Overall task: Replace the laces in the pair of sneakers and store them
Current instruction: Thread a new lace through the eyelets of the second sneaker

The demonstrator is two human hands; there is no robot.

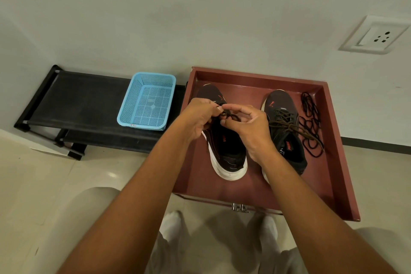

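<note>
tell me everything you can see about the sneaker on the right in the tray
The right sneaker is dark, mesh-looking fabric with a white sole, small orange logos on the toe and tongue, and a light stripe near the eyelets. It is fully laced with a brownish lace tied in a knot. It sits upright, toe toward the wall, on the reddish-brown tray. The right forearm hides its heel. Loose black laces lie beside it; contact is unclear.

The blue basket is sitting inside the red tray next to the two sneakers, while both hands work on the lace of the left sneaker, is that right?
Not quite. In the head view the blue basket sits on the black rack, outside the red tray. The rest holds: both sneakers are in the tray, and the left hand and right hand work the lace of the left sneaker.
</note>
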